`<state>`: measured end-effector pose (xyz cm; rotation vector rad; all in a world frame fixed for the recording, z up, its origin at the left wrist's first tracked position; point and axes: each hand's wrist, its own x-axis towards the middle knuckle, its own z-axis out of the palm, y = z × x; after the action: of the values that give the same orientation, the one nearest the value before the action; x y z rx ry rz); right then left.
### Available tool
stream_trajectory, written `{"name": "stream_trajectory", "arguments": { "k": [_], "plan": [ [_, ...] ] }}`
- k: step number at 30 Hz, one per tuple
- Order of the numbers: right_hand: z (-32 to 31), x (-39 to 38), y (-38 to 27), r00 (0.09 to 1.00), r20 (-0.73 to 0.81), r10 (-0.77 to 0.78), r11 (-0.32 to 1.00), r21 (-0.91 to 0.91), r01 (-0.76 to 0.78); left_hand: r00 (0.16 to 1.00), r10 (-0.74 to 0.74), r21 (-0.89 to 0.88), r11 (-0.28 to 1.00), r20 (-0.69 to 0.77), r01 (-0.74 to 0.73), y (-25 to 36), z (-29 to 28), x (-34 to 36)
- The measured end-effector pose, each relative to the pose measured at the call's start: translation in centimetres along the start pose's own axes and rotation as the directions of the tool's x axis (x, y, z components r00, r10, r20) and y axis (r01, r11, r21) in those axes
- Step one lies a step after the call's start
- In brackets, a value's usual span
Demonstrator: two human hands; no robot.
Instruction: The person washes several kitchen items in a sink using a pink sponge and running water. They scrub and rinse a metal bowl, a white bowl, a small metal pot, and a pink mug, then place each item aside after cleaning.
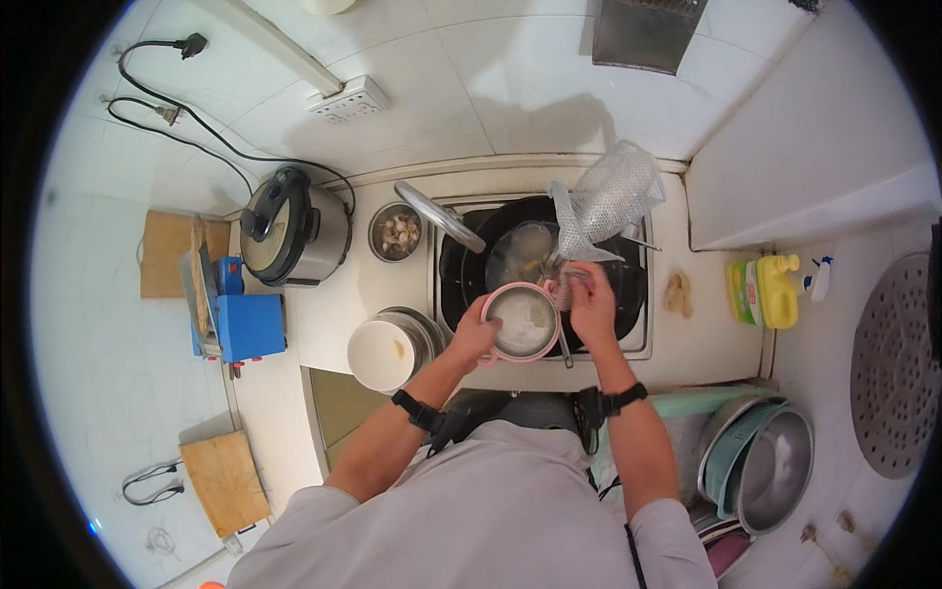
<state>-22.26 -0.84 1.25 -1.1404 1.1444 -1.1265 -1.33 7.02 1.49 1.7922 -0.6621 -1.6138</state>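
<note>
My left hand (473, 336) grips the rim of a pink two-handled bowl (523, 357) with a pale inside. Some whitish stuff shows at its bottom. At the bowl's right handle, my right hand (592, 302) is closed, its fingertips around something greyish that I cannot make out. Just beyond the bowl, a dark wok (480, 278) sits on the stove, with cloudy liquid and yellowish bits inside. A thin metal handle (565, 351) sticks out toward me below my right hand. Silvery perforated sheeting (618, 201) stands crumpled at the wok's far right side.
A tilted metal lid (439, 218) stands at the stove's far left. Left of it are a metal bowl of garlic-like pieces (399, 234), stacked bowls (383, 353) and an electric pressure cooker (299, 228). A yellow jug (777, 292) stands right; metal basins (775, 469) lie lower right.
</note>
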Motion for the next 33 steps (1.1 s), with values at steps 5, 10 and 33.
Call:
{"name": "stream_trajectory", "arguments": {
  "k": [5, 10, 33],
  "plan": [
    [0.1, -5.3, 0.5, 0.977, -0.211, 0.04, 0.984, 0.18, -0.001, 0.993, -0.113, -0.385, 0.917, -0.012, 0.1, -0.1, 0.4, 0.2],
    [4.4, -7.0, 0.6, 0.929, -0.053, -0.365, 0.908, -0.24, 0.343, 0.988, -0.147, -0.358, 0.921, 0.046, 0.153, -0.2, 0.5, 0.6],
    [7.8, -6.3, 1.9, 0.921, -0.173, 0.35, 0.845, 0.483, -0.23, 0.868, -0.162, -0.635, 0.621, 0.47, 0.46, 1.4, 5.1, 3.3]
  ]
}}
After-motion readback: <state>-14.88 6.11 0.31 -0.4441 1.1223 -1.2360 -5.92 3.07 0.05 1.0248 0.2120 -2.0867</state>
